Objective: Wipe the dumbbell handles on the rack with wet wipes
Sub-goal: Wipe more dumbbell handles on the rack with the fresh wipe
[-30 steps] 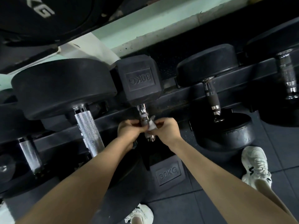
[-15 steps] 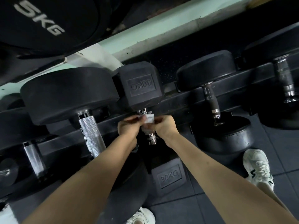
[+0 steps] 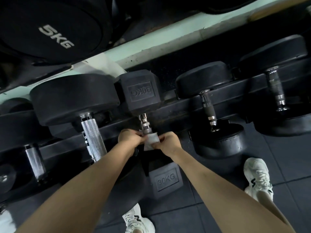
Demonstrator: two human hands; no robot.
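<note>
Both hands, left hand (image 3: 129, 137) and right hand (image 3: 168, 142), were closed in a pinching grip on the wet wipe (image 3: 151, 142) wrapped round the 30KG dumbbell handle (image 3: 145, 122); sliding it taut along the full length would probably clean best.

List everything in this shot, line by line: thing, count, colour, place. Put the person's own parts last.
30KG hex dumbbell: one, black heads, chrome handle, centre of the rack, being wiped.
Round-head dumbbells: at least four more, black with metal handles, on either side along the rack.
Knurled handle: one, bright silver, left of the hands.
Rack rail: one, black, running across under the dumbbells.
5KG plate: one, black with pale lettering, top left.
Wall strip: pale green, behind the rack.
Floor tiles: dark grey, lower right.
Wet wipe: one, white, wrapped round the lower part of the 30KG handle.
Shoes: two, white, on the floor.
Left hand: pinching the wipe.
Right hand: pinching the wipe.
</note>
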